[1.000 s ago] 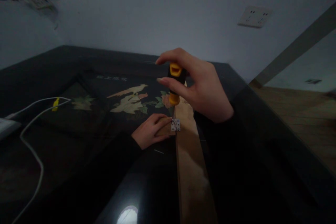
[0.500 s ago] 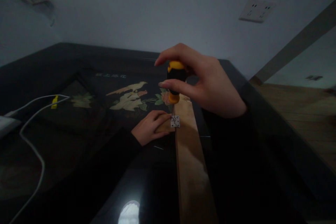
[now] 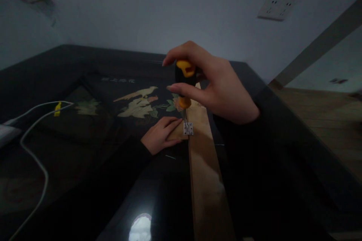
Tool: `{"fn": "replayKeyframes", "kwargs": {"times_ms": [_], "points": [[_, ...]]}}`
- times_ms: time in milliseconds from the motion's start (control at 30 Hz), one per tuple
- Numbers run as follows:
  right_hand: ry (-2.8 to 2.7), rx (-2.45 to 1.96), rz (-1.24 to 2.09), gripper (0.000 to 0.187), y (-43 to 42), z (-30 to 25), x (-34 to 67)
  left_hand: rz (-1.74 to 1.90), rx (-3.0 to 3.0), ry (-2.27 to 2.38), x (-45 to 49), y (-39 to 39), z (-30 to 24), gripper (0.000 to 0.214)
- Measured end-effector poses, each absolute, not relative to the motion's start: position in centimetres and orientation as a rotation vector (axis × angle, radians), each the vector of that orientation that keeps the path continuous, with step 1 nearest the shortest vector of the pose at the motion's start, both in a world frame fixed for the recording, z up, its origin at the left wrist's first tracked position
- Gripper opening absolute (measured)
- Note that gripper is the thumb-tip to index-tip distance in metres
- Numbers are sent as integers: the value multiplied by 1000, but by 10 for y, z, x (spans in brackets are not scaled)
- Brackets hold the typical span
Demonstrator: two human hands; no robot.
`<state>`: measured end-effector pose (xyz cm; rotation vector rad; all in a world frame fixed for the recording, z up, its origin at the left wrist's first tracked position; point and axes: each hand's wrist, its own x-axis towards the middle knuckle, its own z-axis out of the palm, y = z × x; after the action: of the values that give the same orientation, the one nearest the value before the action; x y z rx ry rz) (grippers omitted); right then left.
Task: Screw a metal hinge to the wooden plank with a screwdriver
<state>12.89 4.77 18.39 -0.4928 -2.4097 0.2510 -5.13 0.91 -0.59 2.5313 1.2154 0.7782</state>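
Observation:
My right hand (image 3: 210, 81) holds a yellow and black screwdriver (image 3: 185, 79) upright, thumb on one side and fingers curled on the other. Its shaft points down at a small silver hinge (image 3: 188, 128). The hinge bridges a small wood piece (image 3: 177, 131) and a long wooden board (image 3: 205, 165) lying side by side. With thumb and fingers, my left hand (image 3: 162, 135) grips the small piece and keeps it flat against the board's left edge. A thin metal pin or screw (image 3: 170, 156) lies on the tabletop just below my left hand.
The dark glossy tabletop (image 3: 158, 188) carries a bird-and-flower picture (image 3: 137, 103). A white cable (image 3: 39, 162) with a yellow tag (image 3: 57, 109) curves along the left. Behind stands a wall with a socket plate (image 3: 275, 7). Wooden floor (image 3: 319, 113) shows at right.
The screwdriver handle has turned and tilted slightly to the left, with my right hand moving along with it. My left hand stays on the small wood piece.

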Motion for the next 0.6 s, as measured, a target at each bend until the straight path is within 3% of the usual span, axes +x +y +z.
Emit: {"fn": "replayKeyframes", "kwargs": {"times_ms": [133,400,600], "points": [[-2374,-594,167,25,48,179,122,758,2524,1214,-51,8,-4,63],[-2482,-371,417,31,45,188,134,774,2539,1208,-52,9,-5,61],[-2381,-606,235,27,47,179,121,779,2514,1203,-52,8,-3,61]]}}
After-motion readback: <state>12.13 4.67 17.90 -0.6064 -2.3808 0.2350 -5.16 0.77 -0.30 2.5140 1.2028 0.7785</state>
